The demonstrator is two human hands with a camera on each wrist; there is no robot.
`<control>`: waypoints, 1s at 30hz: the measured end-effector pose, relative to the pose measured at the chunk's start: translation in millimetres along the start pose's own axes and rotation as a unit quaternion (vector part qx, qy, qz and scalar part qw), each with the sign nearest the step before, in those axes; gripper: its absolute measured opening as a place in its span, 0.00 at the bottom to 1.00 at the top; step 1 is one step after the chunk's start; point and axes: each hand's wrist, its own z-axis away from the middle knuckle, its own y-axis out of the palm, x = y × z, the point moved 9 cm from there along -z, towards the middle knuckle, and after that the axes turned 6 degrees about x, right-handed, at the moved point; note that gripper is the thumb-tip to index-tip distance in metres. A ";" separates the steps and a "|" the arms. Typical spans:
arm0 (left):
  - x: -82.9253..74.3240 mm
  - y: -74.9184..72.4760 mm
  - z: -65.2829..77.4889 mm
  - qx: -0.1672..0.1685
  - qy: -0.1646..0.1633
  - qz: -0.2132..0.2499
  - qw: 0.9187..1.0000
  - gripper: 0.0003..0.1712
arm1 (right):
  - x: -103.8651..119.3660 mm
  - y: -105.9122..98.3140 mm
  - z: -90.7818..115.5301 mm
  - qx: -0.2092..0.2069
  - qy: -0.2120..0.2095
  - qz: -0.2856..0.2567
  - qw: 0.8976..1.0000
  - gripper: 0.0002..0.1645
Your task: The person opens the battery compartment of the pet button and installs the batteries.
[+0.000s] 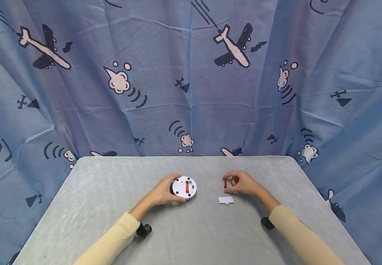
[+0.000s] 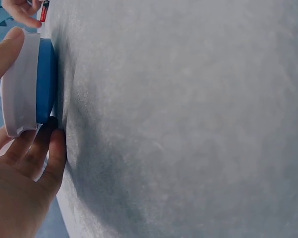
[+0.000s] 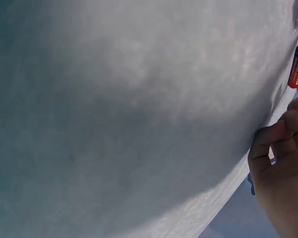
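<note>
My left hand (image 1: 163,191) grips a round white device (image 1: 179,188) by its edge, thumb on the near side and fingers around the far side. The device's underside faces up, with small dark feet and an uncovered battery compartment. One red battery (image 1: 187,187) lies in that compartment, beside a slot that shows no battery. A blue part (image 2: 46,82) of the device faces the table in the left wrist view. To the right, my right hand (image 1: 243,183) pinches a red and black battery (image 3: 297,67) by its ends between thumb and finger, close above the table.
A small white battery cover (image 1: 226,200) with a tab lies on the table just in front of my right hand. The pale grey table (image 1: 111,184) reaches back to a blue curtain (image 1: 157,92) printed with airplanes.
</note>
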 end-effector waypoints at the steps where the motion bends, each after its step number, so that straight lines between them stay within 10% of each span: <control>1: 0.1 0.2 0.1 -0.001 0.000 0.000 1.000 0.53 | -1.0 -0.7 -0.6 -0.003 0.002 0.000 1.000 0.31; 30: 1.9 1.4 -0.2 0.006 -0.027 0.006 1.000 0.54 | 33.7 7.0 0.7 -0.014 -0.064 -0.086 0.994 0.26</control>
